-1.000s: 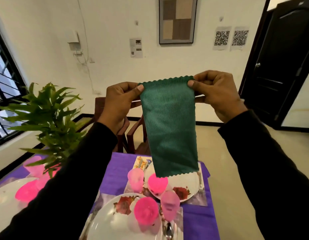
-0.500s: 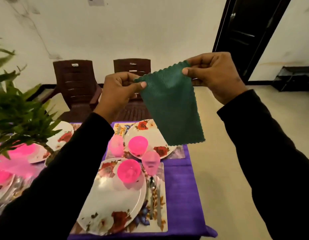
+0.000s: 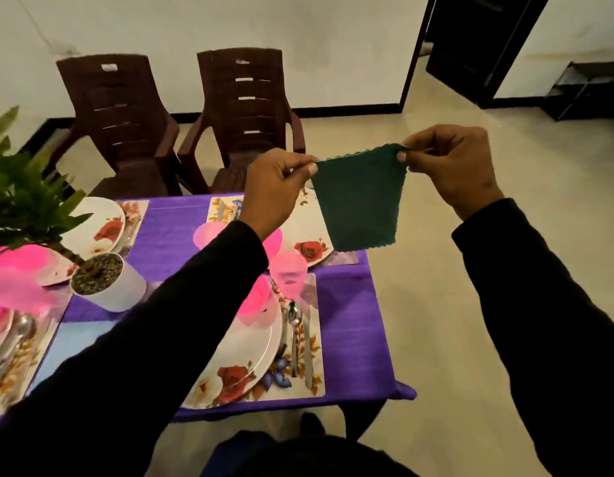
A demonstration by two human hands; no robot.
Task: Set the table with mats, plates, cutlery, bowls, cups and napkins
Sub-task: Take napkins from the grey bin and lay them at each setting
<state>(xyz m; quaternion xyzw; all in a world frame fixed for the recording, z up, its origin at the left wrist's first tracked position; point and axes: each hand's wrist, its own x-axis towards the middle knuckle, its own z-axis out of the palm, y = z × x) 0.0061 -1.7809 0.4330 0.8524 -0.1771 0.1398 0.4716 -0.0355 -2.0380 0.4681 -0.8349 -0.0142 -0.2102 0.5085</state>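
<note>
Two brown chairs point(image 3: 181, 122) by white wall point(image 3: 298, 25)

Long black sleeves point(image 3: 154, 339) on both arms, bare hands

Matt ribbed cloth napkin point(image 3: 358, 201)

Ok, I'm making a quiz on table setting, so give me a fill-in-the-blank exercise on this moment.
1. Both hands, the left hand and the right hand, pinch the top corners of a ____ napkin.
2. The tablecloth is ____.
3. The spoon lies to the ____ of the near plate.
4. Behind the table stand ____ brown chairs.

Missing words: green; purple; right; two
</note>
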